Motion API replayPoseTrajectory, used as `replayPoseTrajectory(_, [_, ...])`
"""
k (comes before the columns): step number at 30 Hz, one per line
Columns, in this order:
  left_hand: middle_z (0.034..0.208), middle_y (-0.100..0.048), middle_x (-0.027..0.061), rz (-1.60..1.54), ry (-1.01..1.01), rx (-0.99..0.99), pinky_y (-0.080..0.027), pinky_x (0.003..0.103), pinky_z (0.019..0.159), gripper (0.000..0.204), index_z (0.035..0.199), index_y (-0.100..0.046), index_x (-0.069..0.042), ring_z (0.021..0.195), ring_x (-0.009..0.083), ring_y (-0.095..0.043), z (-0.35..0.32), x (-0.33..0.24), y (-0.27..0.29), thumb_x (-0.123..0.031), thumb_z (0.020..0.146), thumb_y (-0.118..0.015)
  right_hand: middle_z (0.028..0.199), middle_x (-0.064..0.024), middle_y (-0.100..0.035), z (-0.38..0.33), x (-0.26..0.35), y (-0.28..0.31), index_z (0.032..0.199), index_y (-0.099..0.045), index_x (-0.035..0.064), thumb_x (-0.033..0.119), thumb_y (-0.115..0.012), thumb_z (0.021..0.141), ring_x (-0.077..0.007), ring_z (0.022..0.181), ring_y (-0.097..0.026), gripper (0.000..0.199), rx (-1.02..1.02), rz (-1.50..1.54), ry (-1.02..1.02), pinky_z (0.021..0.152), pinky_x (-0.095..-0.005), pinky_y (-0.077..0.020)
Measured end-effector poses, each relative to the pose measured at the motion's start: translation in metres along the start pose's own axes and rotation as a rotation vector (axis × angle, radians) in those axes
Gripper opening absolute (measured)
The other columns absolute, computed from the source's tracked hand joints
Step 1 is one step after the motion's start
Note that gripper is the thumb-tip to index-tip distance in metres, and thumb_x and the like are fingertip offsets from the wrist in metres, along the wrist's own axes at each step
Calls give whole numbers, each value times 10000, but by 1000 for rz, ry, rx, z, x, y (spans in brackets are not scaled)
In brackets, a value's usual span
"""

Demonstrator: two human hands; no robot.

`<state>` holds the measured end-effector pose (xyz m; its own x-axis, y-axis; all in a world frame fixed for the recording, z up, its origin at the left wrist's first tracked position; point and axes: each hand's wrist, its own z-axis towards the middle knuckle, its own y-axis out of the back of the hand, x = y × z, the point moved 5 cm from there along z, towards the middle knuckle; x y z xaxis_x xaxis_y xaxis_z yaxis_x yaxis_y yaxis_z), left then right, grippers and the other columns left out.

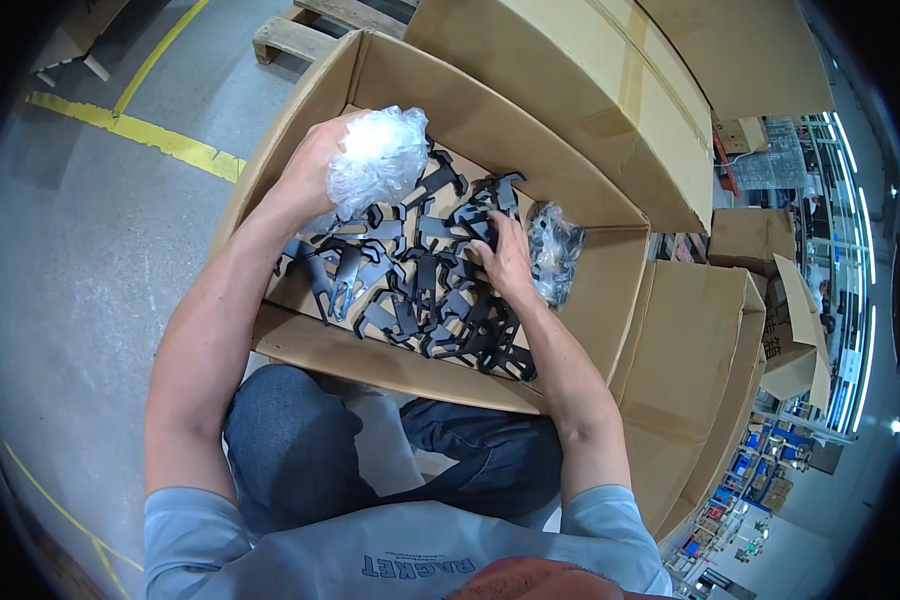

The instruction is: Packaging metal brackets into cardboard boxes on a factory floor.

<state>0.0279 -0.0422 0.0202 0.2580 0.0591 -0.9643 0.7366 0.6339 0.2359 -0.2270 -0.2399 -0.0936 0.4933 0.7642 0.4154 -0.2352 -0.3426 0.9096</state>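
My left hand (315,158) is closed on a crumpled bundle of clear plastic bags (378,160), above the left side of an open cardboard box (450,75). Black brackets (425,275) with hooked ends lie loosely over the box floor. Toward the box's right side, my right hand (505,258) reaches down among them, its thumb and fingers closed around a black bracket (485,207). Beside that hand, against the right wall, rests a clear plastic bag of black parts (553,250).
A large closed carton (580,90) stands behind the box, and another carton (675,370) is at its right. A wooden pallet (295,38) shows at the far side. Yellow tape (160,138) marks the grey floor on the left. My knees are against the box's near side.
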Motion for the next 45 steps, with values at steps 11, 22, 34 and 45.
replayPoseTrajectory(11, [960,-713,97,35,-4,11,-487,356,802,238,1024,-676,-4,852,231,-642,0,1,0,-106,809,-688,1112,-140,-604,36,-43,11,1154,-647,80,263,-644,878,-344,1067,-546,332,41,-145,-352,956,-411,-437])
replayPoseTrajectory(22, [1088,-684,97,72,24,80,-478,320,909,334,1164,-639,-3,981,193,-627,-1,-3,-2,-70,841,-687,1043,-142,-660,28,-34,25,1020,-708,55,247,-621,886,-351,986,-586,250,-44,-41,-68,894,-418,-462])
replayPoseTrajectory(34, [1059,-684,93,82,-66,98,-477,324,881,320,1136,-639,-1,961,196,-625,-2,-7,1,-91,834,-699,1045,-171,-656,8,-137,74,1129,-660,21,278,-583,905,-358,939,-615,350,-116,-280,-361,872,-405,-488])
replayPoseTrajectory(45, [990,-700,104,-24,26,77,-497,316,802,269,1080,-658,19,876,200,-637,-2,0,-2,-75,830,-688,1020,-191,-656,11,-166,44,1101,-635,0,285,-590,917,-343,912,-632,343,-164,-169,-697,822,-421,-517])
